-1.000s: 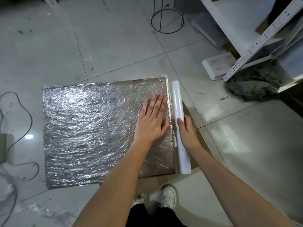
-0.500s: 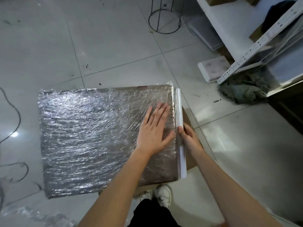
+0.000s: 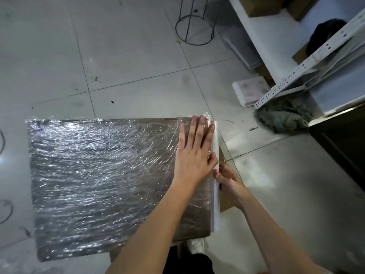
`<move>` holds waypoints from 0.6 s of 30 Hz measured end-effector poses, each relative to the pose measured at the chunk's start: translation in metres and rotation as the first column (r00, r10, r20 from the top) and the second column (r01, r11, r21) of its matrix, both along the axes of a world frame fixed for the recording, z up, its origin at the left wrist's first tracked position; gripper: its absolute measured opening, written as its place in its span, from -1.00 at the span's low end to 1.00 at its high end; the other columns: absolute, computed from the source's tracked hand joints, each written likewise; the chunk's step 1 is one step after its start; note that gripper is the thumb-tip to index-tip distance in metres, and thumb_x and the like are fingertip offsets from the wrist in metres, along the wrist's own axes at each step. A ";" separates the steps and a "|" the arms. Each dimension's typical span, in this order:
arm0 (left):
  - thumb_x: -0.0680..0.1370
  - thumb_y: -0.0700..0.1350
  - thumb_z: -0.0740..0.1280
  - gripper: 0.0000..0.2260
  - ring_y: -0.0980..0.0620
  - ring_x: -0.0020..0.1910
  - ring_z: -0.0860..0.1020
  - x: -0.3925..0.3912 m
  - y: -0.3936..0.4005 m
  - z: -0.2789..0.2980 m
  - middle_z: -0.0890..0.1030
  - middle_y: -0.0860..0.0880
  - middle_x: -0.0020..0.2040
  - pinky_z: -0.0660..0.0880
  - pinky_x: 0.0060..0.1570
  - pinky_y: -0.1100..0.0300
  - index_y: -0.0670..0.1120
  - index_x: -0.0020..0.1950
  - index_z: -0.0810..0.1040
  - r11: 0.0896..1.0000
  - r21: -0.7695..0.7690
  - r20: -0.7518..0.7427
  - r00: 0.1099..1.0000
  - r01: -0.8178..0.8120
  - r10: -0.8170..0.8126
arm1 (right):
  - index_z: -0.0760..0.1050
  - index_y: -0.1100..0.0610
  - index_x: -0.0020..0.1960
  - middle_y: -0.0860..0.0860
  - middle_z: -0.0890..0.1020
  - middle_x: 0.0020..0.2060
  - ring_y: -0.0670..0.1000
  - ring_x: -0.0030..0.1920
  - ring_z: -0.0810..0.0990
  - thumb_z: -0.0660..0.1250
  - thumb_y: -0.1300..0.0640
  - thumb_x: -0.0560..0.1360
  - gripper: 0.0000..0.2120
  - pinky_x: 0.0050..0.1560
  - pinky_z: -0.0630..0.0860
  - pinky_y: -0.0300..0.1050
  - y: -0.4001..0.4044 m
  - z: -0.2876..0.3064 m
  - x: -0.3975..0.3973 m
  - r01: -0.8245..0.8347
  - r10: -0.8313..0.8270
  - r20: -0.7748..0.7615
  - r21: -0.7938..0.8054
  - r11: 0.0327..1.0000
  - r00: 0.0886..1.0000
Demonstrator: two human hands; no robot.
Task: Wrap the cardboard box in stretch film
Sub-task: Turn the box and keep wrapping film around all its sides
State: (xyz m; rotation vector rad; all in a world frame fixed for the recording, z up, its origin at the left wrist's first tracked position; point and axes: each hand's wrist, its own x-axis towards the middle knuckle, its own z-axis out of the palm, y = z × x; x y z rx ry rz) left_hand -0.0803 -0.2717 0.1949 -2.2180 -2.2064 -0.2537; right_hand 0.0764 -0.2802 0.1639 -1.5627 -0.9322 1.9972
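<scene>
Cables [image 3: 6, 210] curl in dark loops on the grey tiled floor [image 3: 128, 56] at the far left edge of the view. Beside them lies the cardboard box [image 3: 94, 184], flat on the tiles and filling the middle of the scene, its broad top face covered in crinkled, glinting stretch film [image 3: 83, 159]. The person's left hand [image 3: 194, 153] lies palm down on the film near the box's right edge, fingers straight and close together, pointing away from the body and reaching almost to the far right corner. Just beside it, the white stretch film roll [image 3: 215, 186] runs along the box's right edge, standing nearly parallel to that edge. The right hand [image 3: 230, 182] grips the roll about halfway along from the outer side, fingers curled around it and the thumb touching its top, close against the left hand's thumb. White shoes [image 3: 195, 246] show below the box's near edge, between the forearms. Farther back stands a black wire stand [image 3: 194, 30]. At the right, a white metal shelving unit [image 3: 296, 72] rises over a white tray [image 3: 250, 90] and a grey mop head [image 3: 284, 119] on the floor.
</scene>
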 end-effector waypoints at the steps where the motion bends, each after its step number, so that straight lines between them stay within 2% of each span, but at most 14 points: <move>1: 0.51 0.26 0.10 -0.23 -0.16 0.52 -0.13 0.001 -0.001 0.000 -0.10 -0.19 0.55 -0.18 0.45 -0.22 -0.12 0.55 -0.11 0.998 0.016 0.007 0.998 -0.063 0.063 | 0.36 0.20 0.37 0.18 0.56 0.20 0.18 0.20 0.53 0.38 0.12 0.41 -0.44 0.24 0.44 0.17 -0.001 0.000 0.000 -0.010 0.010 -0.009 0.004 1.000 1.000; 3: 0.47 0.34 0.06 -0.13 -0.15 0.52 -0.15 0.006 -0.006 0.000 -0.13 -0.20 0.55 -0.24 0.43 -0.25 -0.14 0.53 -0.25 0.982 -0.004 0.029 0.982 -0.187 0.187 | 0.42 0.18 0.31 0.16 0.60 0.15 0.16 0.15 0.56 0.46 0.04 0.34 -0.40 0.17 0.47 0.13 0.000 0.000 0.003 -0.024 0.024 -0.016 -0.001 1.000 1.000; 6: 0.45 0.37 -0.01 -0.12 -0.12 0.51 -0.26 0.013 -0.013 0.000 -0.24 -0.15 0.53 -0.27 0.42 -0.25 -0.13 0.51 -0.34 0.968 -0.038 0.028 0.968 -0.247 0.248 | 0.44 0.19 0.26 0.17 0.60 0.13 0.16 0.13 0.57 0.37 0.17 0.41 -0.58 0.03 0.53 0.02 0.002 -0.001 0.006 -0.059 0.059 -0.003 0.002 0.998 0.998; 8: 0.44 0.36 -0.05 -0.14 -0.10 0.49 -0.33 0.012 -0.016 0.001 -0.32 -0.13 0.51 -0.26 0.42 -0.25 -0.12 0.52 -0.31 0.966 -0.026 0.013 0.966 -0.257 0.258 | 0.46 0.14 0.21 0.07 0.63 0.09 0.03 0.09 0.60 0.32 0.24 0.49 -0.70 -0.05 0.53 -0.14 0.002 -0.002 0.007 -0.101 0.101 0.025 0.031 0.994 0.995; 10: 0.44 0.36 -0.04 -0.16 -0.10 0.49 -0.33 0.013 -0.018 0.002 -0.30 -0.11 0.51 -0.25 0.41 -0.27 -0.10 0.53 -0.23 0.962 -0.011 0.001 0.962 -0.273 0.273 | 0.46 0.12 0.21 0.02 0.64 0.08 -0.06 0.07 0.61 0.32 0.24 0.50 -0.72 -0.08 0.53 -0.25 0.000 -0.004 0.010 -0.116 0.115 0.013 0.035 0.993 0.993; 12: 0.44 0.37 0.00 -0.17 -0.13 0.50 -0.27 0.019 -0.023 0.004 -0.24 -0.12 0.52 -0.27 0.39 -0.30 -0.06 0.54 -0.15 0.943 -0.027 0.000 0.944 -0.330 0.330 | 0.46 0.12 0.25 0.02 0.64 0.09 -0.07 0.06 0.62 0.39 0.17 0.45 -0.61 -0.13 0.52 -0.28 -0.001 -0.007 0.015 -0.117 0.117 -0.014 0.008 0.993 0.993; 14: 0.47 0.36 0.03 -0.21 -0.21 0.51 -0.16 0.031 -0.028 0.006 -0.20 -0.15 0.52 -0.25 0.37 -0.37 -0.06 0.55 -0.08 0.902 -0.052 0.013 0.902 -0.429 0.431 | 0.42 0.02 0.29 -0.02 0.61 0.14 -0.09 0.10 0.60 0.41 0.20 0.43 -0.54 -0.12 0.52 -0.28 0.001 -0.012 0.016 -0.153 0.150 -0.043 -0.051 0.987 0.988; 16: 0.50 0.32 0.04 -0.25 -0.26 0.50 -0.14 0.045 -0.031 0.006 -0.20 -0.18 0.52 -0.18 0.33 -0.45 -0.06 0.55 -0.07 0.847 -0.092 0.008 0.851 -0.523 0.526 | 0.38 -0.06 0.31 -0.04 0.58 0.19 -0.09 0.16 0.56 0.31 0.27 0.51 -0.56 -0.05 0.52 -0.27 0.007 -0.016 0.014 -0.232 0.225 -0.086 -0.086 0.969 0.971; 18: 0.50 0.34 0.04 -0.24 -0.28 0.51 -0.15 0.053 -0.030 0.006 -0.22 -0.19 0.52 -0.17 0.29 -0.49 -0.01 0.55 -0.14 0.787 -0.142 0.004 0.795 -0.601 0.607 | 0.45 -0.16 0.21 -0.14 0.62 0.12 -0.15 0.12 0.58 0.30 0.23 0.53 -0.64 -0.05 0.50 -0.31 0.012 -0.016 0.007 -0.275 0.262 -0.128 -0.100 0.956 0.957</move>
